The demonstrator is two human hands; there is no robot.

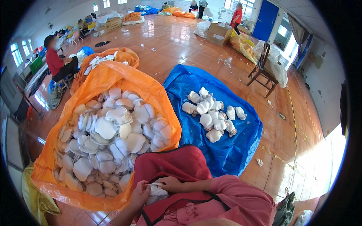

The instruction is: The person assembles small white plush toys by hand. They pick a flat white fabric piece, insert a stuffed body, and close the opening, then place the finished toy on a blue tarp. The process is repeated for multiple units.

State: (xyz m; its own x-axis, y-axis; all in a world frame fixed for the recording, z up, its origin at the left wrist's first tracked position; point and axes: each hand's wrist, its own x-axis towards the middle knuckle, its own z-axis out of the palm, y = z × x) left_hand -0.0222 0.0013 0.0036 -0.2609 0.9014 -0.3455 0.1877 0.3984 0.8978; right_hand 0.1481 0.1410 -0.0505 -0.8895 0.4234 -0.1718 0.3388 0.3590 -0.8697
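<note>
Over my lap, covered by a red apron, I hold a small white fabric piece with both hands. My left hand pinches its left side, fingers closed. At its upper right edge, the fingers of my right hand are bent onto the fabric. Ahead to the left, a large orange sack lies open, full of white rounded fabric pads, many in stacks. To the right, several stuffed-looking white bundles are heaped on a blue woven sheet.
A wooden chair with a plastic bag stands at the right. Beyond the orange sack, a person in red sits on a stool by another orange sack. Cardboard boxes and more people are farther back. A dark bag lies at lower right.
</note>
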